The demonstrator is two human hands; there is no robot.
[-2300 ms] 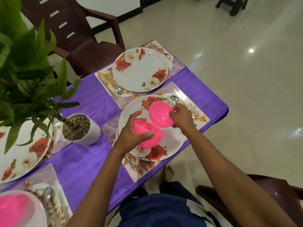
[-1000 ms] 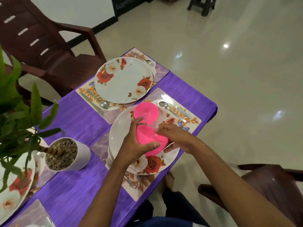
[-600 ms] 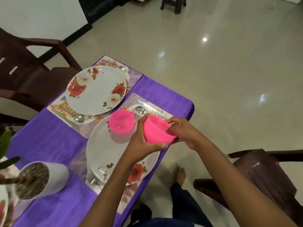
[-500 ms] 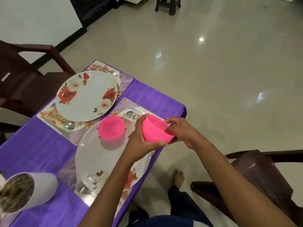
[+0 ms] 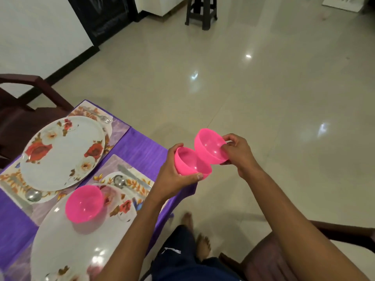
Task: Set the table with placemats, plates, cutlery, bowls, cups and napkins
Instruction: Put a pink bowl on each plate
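Past the right edge of the tabletop (image 5: 142,151), above the floor (image 5: 263,98), I count two pink bowls in hand. My left hand (image 5: 174,179) cups the lower bowl (image 5: 190,165) from beneath, fingers curled round its wall and thumb at the near rim. My right hand (image 5: 237,153) pinches the far-right rim of the upper bowl (image 5: 209,147), which is tilted with its mouth toward me; the two bowls touch where the upper one overlaps the lower.

Bowls, three in all: the third pink bowl (image 5: 84,203) stands upright on the far part of the near plate (image 5: 81,240).

Plates, two: the near plate, white with rose print, and the far plate (image 5: 63,153), same pattern, carrying nothing.

Placemats, two: the near placemat (image 5: 125,167) under the near plate and the far placemat (image 5: 119,126) under the far plate, both floral-edged and lying on the purple cloth.

Cutlery that I can make out: one spoon (image 5: 119,181) and one knife (image 5: 129,175) on the right of the near placemat; one spoon (image 5: 32,196) at the near edge of the far placemat; one fork (image 5: 105,119) at its far corner.

Seating, three items: a dark chair (image 5: 24,102) at far left beside the tabletop, a second chair (image 5: 267,260) at near right under my right arm, and a dark stool (image 5: 200,11) well away across the floor.

My bare feet (image 5: 200,244) show on the floor between the tabletop and the near chair.
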